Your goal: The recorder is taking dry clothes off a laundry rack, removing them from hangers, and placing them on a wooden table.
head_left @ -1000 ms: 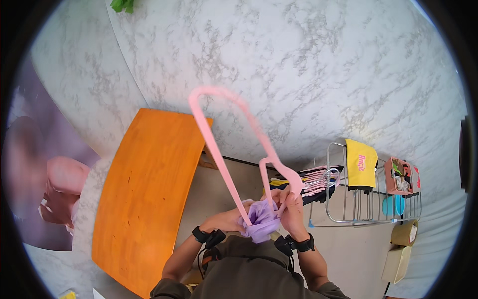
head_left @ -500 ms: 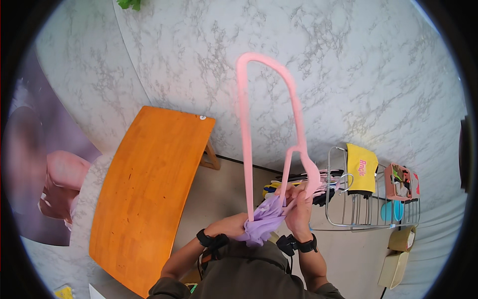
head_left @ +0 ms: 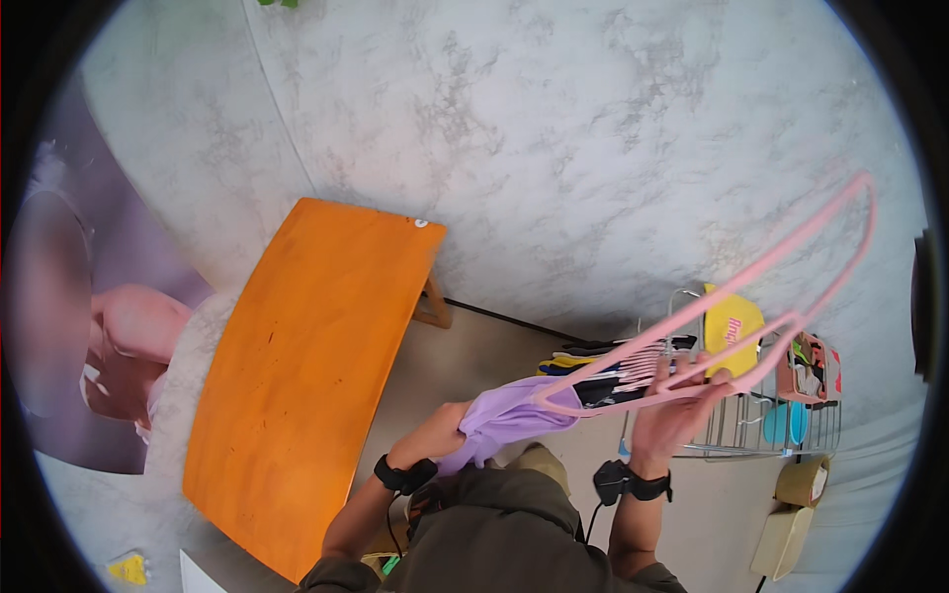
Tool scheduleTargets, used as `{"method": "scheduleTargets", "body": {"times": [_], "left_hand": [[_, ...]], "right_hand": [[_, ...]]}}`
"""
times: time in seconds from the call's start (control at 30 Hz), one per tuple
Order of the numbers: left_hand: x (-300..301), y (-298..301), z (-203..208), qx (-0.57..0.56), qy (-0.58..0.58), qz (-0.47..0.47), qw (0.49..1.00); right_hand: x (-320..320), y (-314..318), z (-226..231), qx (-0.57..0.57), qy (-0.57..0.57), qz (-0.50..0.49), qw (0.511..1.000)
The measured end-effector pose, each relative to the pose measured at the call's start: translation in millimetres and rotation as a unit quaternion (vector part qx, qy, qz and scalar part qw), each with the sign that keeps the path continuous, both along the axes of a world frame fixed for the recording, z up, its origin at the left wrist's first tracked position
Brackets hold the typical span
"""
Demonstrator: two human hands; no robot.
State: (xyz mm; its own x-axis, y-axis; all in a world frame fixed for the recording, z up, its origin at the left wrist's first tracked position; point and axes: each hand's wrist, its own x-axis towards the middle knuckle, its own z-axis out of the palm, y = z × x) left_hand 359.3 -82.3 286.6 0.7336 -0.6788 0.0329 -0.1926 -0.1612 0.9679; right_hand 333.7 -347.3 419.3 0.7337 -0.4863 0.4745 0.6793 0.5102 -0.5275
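A pink plastic clothes hanger (head_left: 682, 318) slants up to the right in front of me. One end of it sits inside a light purple garment (head_left: 509, 413), whose cloth is stretched to the left. My left hand (head_left: 432, 436) is closed on the gathered cloth at the garment's left side. The hanger is gripped near its hook by my right hand (head_left: 674, 423), with fingers over the pink bars. Part of the garment lies hidden behind my left hand and against my body.
An orange wooden table (head_left: 306, 376) stands at the left. Several hung clothes (head_left: 618, 368) are behind the hanger. At the right, a metal rack (head_left: 712, 445) bears a yellow cloth (head_left: 730, 336), a pink basket (head_left: 832, 374) and a blue container (head_left: 784, 423). Beige bins (head_left: 786, 542) stand below.
The hanger has swung from nearly upright to slanting right. My right hand has moved right with it, while my left hand has shifted slightly left and up, drawing the garment out between them.
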Motion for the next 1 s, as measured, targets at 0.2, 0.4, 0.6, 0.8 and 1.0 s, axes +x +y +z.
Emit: {"method": "scheduleTargets", "body": {"times": [0.2, 0.4, 0.6, 0.8, 1.0], "left_hand": [[13.5, 78.1, 39.5, 0.084, -0.137, 0.335, 0.929], [15.3, 188.7, 113.0, 0.095, -0.361, 0.610, 0.699], [39.6, 267.3, 85.8, 0.119, -0.368, 0.610, 0.691], [54.4, 270.8, -16.0, 0.251, -0.237, 0.573, 0.743], [21.7, 148.0, -39.8, 0.131, -0.091, 0.419, 0.894]], "right_hand": [[-4.3, -9.8, -10.4, -0.064, 0.023, 0.062, 0.996], [-11.8, 0.8, -57.8, -0.291, 0.218, 0.084, 0.928], [-12.9, 7.0, -82.8, -0.348, 0.282, 0.155, 0.880], [-12.0, 11.4, -95.4, -0.382, 0.327, 0.211, 0.838], [-13.1, 6.4, -120.7, -0.471, 0.368, 0.244, 0.764]]}}
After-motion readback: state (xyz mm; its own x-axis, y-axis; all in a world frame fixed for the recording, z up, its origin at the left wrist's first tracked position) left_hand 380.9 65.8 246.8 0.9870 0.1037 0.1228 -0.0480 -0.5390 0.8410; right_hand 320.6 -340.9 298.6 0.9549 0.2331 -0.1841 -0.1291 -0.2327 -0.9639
